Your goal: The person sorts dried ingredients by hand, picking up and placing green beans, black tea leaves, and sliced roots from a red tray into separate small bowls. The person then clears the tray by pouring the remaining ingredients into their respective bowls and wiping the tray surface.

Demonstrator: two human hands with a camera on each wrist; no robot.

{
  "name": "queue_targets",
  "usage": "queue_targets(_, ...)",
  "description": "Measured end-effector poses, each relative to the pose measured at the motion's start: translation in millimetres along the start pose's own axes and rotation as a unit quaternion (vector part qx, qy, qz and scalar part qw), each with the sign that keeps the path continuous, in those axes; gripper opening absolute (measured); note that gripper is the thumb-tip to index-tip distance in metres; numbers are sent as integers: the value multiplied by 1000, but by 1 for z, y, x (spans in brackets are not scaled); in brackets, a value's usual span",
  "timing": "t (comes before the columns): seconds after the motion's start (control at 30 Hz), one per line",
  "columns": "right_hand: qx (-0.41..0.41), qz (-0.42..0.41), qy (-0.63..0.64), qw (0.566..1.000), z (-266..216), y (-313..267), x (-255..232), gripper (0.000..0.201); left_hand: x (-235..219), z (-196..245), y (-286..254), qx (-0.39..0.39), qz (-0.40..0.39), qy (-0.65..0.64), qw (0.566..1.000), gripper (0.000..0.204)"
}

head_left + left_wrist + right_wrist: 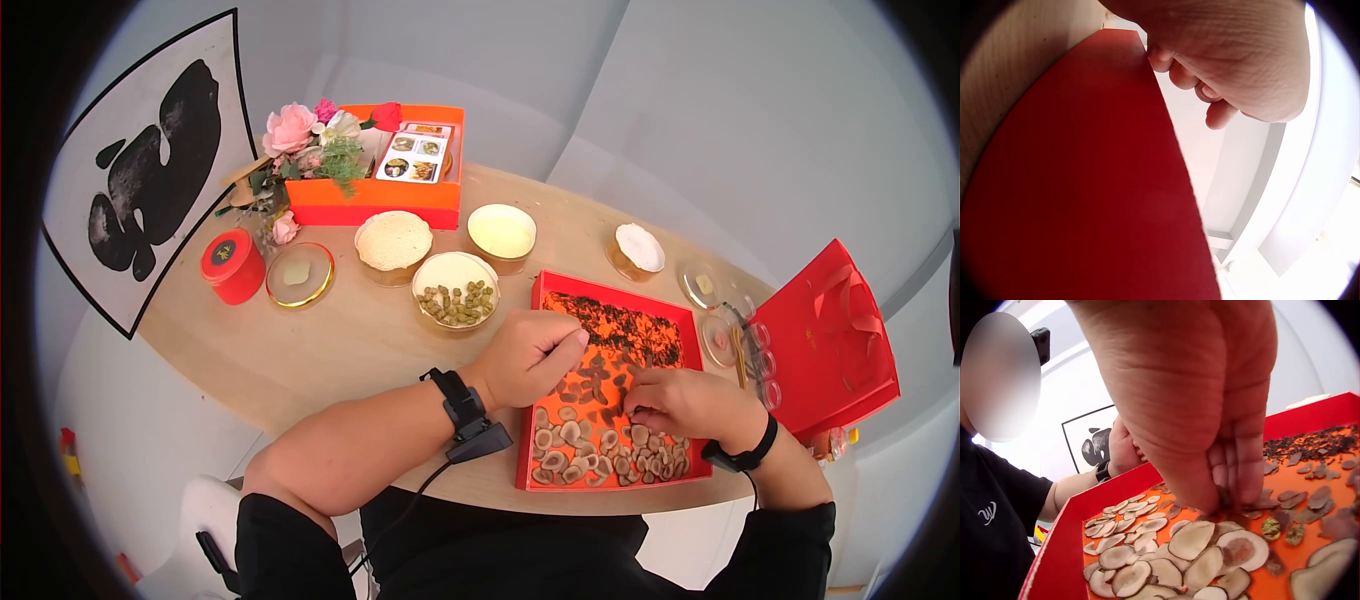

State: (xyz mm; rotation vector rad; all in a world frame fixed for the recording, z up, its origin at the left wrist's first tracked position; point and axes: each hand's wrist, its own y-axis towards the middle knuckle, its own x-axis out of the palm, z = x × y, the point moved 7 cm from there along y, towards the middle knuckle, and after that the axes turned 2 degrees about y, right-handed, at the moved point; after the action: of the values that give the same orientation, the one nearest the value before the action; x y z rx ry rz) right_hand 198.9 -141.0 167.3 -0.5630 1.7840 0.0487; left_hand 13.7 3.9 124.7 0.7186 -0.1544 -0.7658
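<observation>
My left hand (pixel 530 357) hovers over the left wall of a shallow red box (pixel 528 450), fingers curled into a fist; its palm is hidden. In the left wrist view the curled fingers (pixel 1185 76) show beside the red wall. My right hand (pixel 680 402) reaches down into the box, thumb and fingertips together on a small dark piece (pixel 1225 497). Pale, dark-rimmed dried slices (pixel 575 450) fill the near end, brown flakes (pixel 598 385) the middle, black shreds (pixel 640 330) the far end. Two wrinkled green pieces (pixel 1271 529) lie by the right fingertips.
A bowl with green pieces on pale powder (pixel 457 300) stands left of the box. Beyond are bowls of cream powder (pixel 395 240), yellow powder (pixel 502 230) and white powder (pixel 640 246). Flowers (pixel 292 130), an orange box (pixel 375 204) and a red lid (pixel 815 330) surround them.
</observation>
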Motion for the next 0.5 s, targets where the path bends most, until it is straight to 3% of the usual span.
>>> queue_targets(0.5, 8, 17, -33, 999, 1, -3, 4, 18, 1, -2, -1, 16, 8, -7, 1000, 35)
